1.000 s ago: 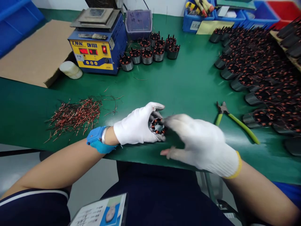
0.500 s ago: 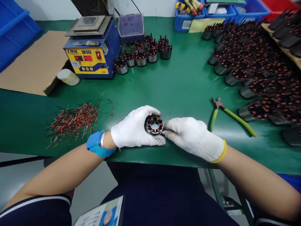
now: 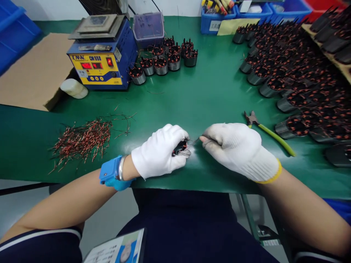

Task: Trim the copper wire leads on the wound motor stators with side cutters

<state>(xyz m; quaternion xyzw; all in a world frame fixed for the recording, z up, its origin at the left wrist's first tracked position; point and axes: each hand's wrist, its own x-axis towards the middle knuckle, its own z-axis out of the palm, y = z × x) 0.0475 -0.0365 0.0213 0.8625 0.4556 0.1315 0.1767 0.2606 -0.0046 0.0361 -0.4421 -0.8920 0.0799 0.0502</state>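
Observation:
My left hand (image 3: 160, 153), in a white glove, is wrapped round a motor stator (image 3: 181, 147) with copper windings; most of it is hidden by the fingers. A thin wire (image 3: 194, 142) runs from the stator to the right. My gloved right hand (image 3: 236, 149) is closed in a pinch on the far end of that wire, a short way from the left hand. Just behind the right hand lies a pair of diagonal cutters (image 3: 275, 138) with green handles, one handle partly covered by that hand.
Cut copper wire ends (image 3: 83, 140) lie in a pile at left. Behind stand a blue-and-yellow CM558 unit (image 3: 95, 69), a small group of stators (image 3: 161, 65) and a clear purple bin (image 3: 148, 29). Many more stators (image 3: 297, 100) fill the right side. Blue bins (image 3: 218, 23) line the back.
My right hand has moved right, away from the stator, and the wire is now drawn out between the hands. My left hand has turned the stator and covers more of it.

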